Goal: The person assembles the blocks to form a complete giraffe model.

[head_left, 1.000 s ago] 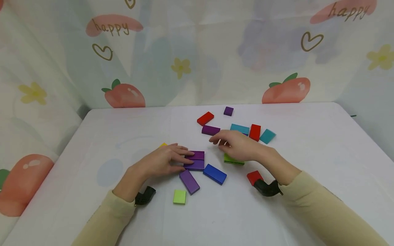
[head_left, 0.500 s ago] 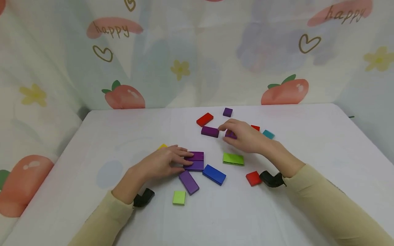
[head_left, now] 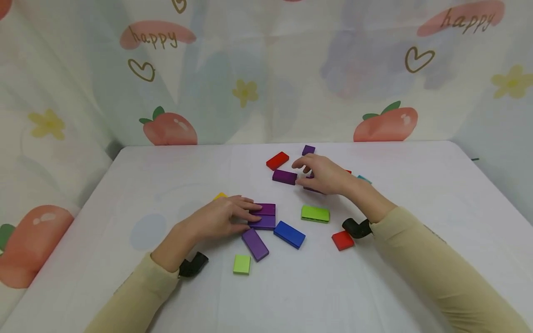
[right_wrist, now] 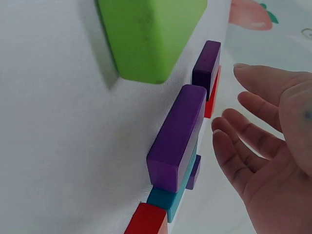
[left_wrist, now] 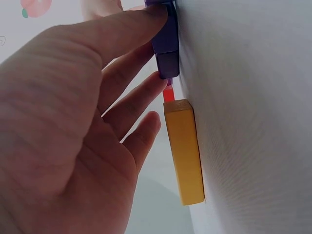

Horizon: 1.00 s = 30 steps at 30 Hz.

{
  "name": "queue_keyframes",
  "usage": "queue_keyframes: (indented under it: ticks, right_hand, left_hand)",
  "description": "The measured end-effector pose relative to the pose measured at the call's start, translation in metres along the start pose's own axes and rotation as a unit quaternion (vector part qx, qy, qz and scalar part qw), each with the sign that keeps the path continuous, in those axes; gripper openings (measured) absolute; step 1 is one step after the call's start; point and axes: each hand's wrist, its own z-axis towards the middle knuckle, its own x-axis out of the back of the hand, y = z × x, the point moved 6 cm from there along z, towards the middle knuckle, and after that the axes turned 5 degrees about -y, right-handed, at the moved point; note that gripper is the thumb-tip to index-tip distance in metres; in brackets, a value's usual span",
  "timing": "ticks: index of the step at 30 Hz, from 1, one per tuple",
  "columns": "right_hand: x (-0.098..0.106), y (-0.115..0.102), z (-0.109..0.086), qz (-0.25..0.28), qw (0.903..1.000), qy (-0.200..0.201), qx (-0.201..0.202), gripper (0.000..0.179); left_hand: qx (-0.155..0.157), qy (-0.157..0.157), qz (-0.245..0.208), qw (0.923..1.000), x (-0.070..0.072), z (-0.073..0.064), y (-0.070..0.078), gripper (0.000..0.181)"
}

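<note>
My left hand [head_left: 216,219] rests its extended fingers at the left end of two purple blocks, a magenta-purple one [head_left: 268,209] and a violet one [head_left: 267,223], lying side by side. In the left wrist view its thumb touches the end of a dark purple block [left_wrist: 166,36]. My right hand [head_left: 326,175] hovers over another purple block [head_left: 313,190], mostly hidden beneath it. The right wrist view shows that purple block [right_wrist: 178,134] beside a teal block [right_wrist: 163,197], with the right fingers spread apart and holding nothing.
Around the hands lie a blue block [head_left: 289,235], a purple block [head_left: 255,244], a light green square [head_left: 242,264], a green block [head_left: 315,214] and a red square [head_left: 343,240]. Farther back are a red block [head_left: 277,160] and dark purple block [head_left: 285,177]. A yellow block [left_wrist: 184,151] stands near the left fingers.
My right hand has moved back, away from the green block, which now shows fully, to above the purple block by the teal one. The left hand has stayed in place.
</note>
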Motion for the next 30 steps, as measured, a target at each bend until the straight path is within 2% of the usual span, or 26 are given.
queue_keyframes:
  ticks: [6,10,22,30]
  right_hand:
    - [0.000,0.006,0.008,0.005,0.9998,-0.015,-0.014,0.038]
    - [0.001,0.009,0.006,0.000,0.9996,-0.025,-0.016,0.036]
    - [0.007,0.022,-0.012,-0.035,0.9990,-0.025,-0.013,0.031]
    - [0.006,0.024,-0.025,-0.034,0.9989,-0.029,-0.019,0.034]
  left_hand:
    - [0.001,-0.003,0.001,1.0000,0.001,0.001,-0.001,0.037]
    - [-0.001,-0.004,0.003,1.0000,0.000,0.002,0.000,0.037]
    - [-0.004,0.000,0.005,1.0000,0.002,0.000,-0.001,0.036]
    - [-0.001,0.000,0.003,1.0000,0.002,-0.001,-0.001,0.036]
